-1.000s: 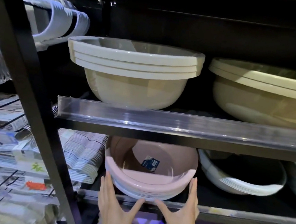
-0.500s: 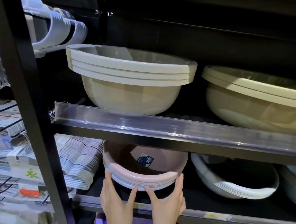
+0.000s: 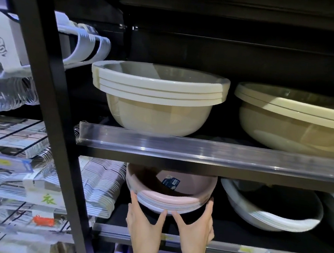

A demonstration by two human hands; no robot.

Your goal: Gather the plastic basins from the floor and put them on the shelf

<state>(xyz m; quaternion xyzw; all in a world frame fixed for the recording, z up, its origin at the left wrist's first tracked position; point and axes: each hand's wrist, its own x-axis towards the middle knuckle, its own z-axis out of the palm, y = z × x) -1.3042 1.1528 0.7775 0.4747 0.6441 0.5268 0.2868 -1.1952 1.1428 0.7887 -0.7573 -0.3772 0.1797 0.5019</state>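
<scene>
Far left, white hangers [image 3: 84, 43] hang in a row off a rail, and just past them a black upright post [image 3: 48, 94] slants down through the shot. Right of the post, packed hangers [image 3: 99, 185] lie stacked on the neighbouring rack. Now the action: the left hand [image 3: 144, 224] is up against the left side of the pink basins [image 3: 167, 195], fingers straight along the rim, thumb spread wide underneath, nothing curled around it. The pink stack is inside the lower shelf [image 3: 252, 250] bay, tilted with its mouth towards us and a dark label [image 3: 170, 182] showing inside; whether its base rests on the board, I can't tell. Directly above, behind a clear strip [image 3: 220, 154] on the upper shelf edge, a nested stack of beige basins [image 3: 158, 97] stands upright. Right hand [image 3: 195, 229] mirrors the left, flat fingers on the right side of the rim, thumb splayed below, the two thumbs nearly meeting. Further right on the same shelf, white basins [image 3: 272, 214] lean tilted, apart from the pink ones. Above them, a larger cream basin [image 3: 297, 122] runs off the right edge.
</scene>
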